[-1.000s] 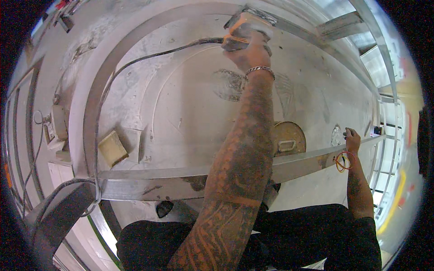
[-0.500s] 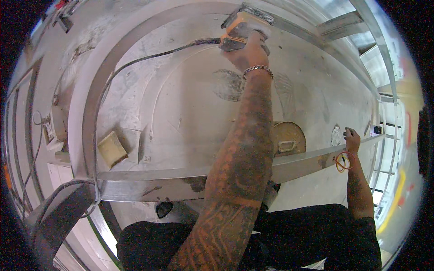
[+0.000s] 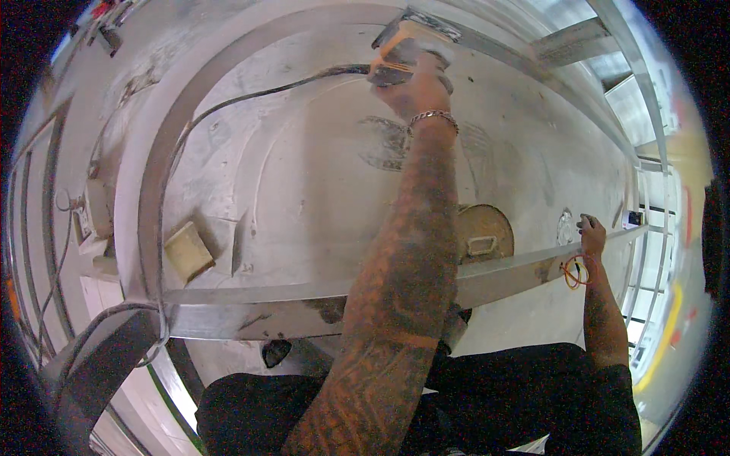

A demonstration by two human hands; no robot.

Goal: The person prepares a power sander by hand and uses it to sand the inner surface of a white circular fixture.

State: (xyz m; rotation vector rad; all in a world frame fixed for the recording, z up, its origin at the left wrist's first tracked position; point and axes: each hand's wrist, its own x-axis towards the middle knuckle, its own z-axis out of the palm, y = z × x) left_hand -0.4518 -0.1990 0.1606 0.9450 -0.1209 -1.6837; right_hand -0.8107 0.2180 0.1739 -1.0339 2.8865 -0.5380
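Observation:
My left hand (image 3: pixel 417 90) is wrapped around a dusty orange-and-grey power sander (image 3: pixel 414 49) at the top of the view. The sander lies against the far metal beam (image 3: pixel 502 53) of a frame. Its dark cable (image 3: pixel 281 90) runs off to the left and down along the frame's curved side. A chain bracelet circles that wrist. At the right, my right hand (image 3: pixel 592 234) is beside the near beam (image 3: pixel 525 281), its fingers loosely bent and apart, with nothing visible in them. An orange-and-pink cord (image 3: pixel 576 271) hangs at the right wrist.
Below the frame is a pale, dust-smeared floor (image 3: pixel 327 190). On it are a round brown lid (image 3: pixel 487 232) with a handle, partly behind my forearm, and a yellowish block (image 3: pixel 189 252). Cable loops (image 3: pixel 114 311) drape over the near left corner. More metal bars (image 3: pixel 631 76) rise at the right.
My left forearm has shifted very slightly to the left. The sander and my right hand show almost no movement.

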